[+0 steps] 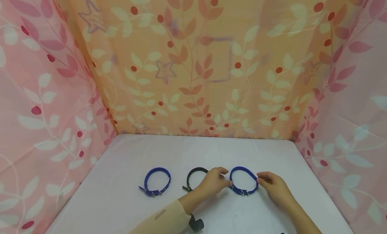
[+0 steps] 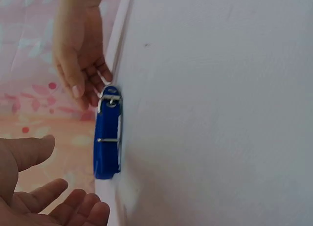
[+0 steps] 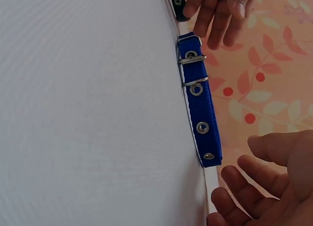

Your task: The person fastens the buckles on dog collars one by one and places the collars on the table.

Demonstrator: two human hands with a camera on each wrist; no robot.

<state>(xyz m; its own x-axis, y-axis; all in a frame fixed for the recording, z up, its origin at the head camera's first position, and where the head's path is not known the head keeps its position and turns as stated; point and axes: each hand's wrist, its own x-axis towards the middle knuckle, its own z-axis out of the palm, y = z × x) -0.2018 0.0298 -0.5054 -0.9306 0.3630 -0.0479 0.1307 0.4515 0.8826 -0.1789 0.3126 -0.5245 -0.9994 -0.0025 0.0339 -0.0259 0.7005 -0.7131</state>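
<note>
A blue buckled collar (image 1: 240, 191), closed into a loop, stands on its edge on the white table. My left hand (image 1: 213, 183) is at its left side, thumb tip right at the band and fingers loosely bent. At the right side is my right hand (image 1: 276, 189), its fingertips close by the band. Both wrist views show the hands with relaxed, spread fingers and nothing gripped. Metal eyelets line the blue collar (image 3: 199, 108) in the right wrist view. A black collar (image 1: 195, 170) lies left of it, partly hidden behind my left hand.
Another blue collar (image 1: 158, 169) stands farther left in the row. The white table (image 1: 145, 146) has floral cloth walls on three sides, with an orange back wall (image 1: 193, 92). A dark strap piece (image 1: 197, 224) shows beside the left sleeve.
</note>
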